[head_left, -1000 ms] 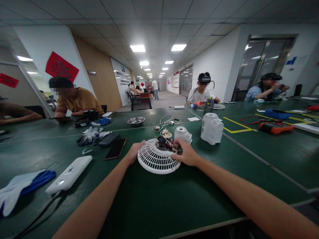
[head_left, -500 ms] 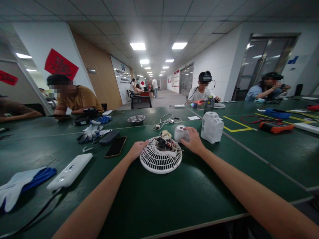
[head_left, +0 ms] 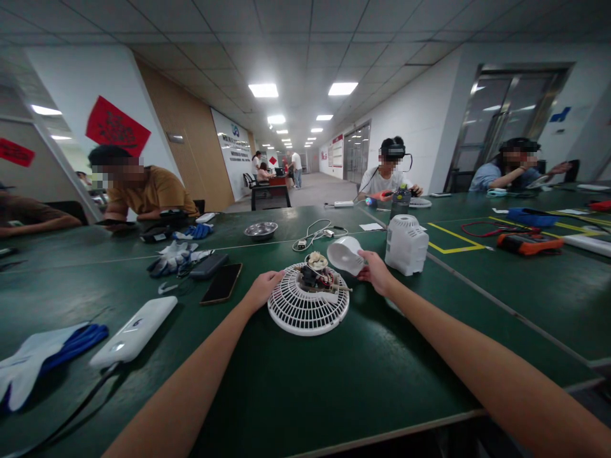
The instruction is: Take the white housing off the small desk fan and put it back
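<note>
A white round fan grille lies flat on the green table, with an exposed motor and wiring at its far side. My left hand rests on the grille's left rim, fingers curled against it. My right hand grips a small white domed cover, lifted off the table and tipped so its hollow faces me, just right of the motor. A taller white fan housing stands to the right of my right hand.
To the left lie a black phone, a dark case, gloves, a white power bank and a blue-white glove. A steel bowl and a white cable lie behind. Other people sit at far tables.
My right hand left the motor on the grille, reached to the small white cover behind it, then picked it up and tilted it. My left hand stayed on the grille's rim.
</note>
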Demonstrator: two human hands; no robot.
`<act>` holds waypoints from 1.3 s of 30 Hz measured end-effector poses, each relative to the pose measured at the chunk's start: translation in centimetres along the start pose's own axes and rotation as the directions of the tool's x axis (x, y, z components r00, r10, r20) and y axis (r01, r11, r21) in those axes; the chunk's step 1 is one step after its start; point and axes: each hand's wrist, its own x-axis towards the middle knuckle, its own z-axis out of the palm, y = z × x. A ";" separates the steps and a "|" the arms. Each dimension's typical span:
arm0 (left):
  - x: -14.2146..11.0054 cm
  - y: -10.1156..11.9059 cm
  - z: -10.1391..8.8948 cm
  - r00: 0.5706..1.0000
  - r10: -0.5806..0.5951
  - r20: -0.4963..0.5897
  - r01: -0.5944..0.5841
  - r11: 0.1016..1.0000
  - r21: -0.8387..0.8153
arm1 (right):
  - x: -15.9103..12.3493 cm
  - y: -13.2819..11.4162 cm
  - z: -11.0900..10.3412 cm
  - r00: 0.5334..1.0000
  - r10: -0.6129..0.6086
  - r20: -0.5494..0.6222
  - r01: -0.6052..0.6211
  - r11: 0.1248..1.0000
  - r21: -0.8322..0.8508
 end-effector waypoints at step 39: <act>-0.5 0.8 -0.1 0.995 0.063 -0.073 -0.056 0.995 0.086 | -6.5 -3.1 3.7 0.714 -0.554 0.428 0.698 0.609 -0.377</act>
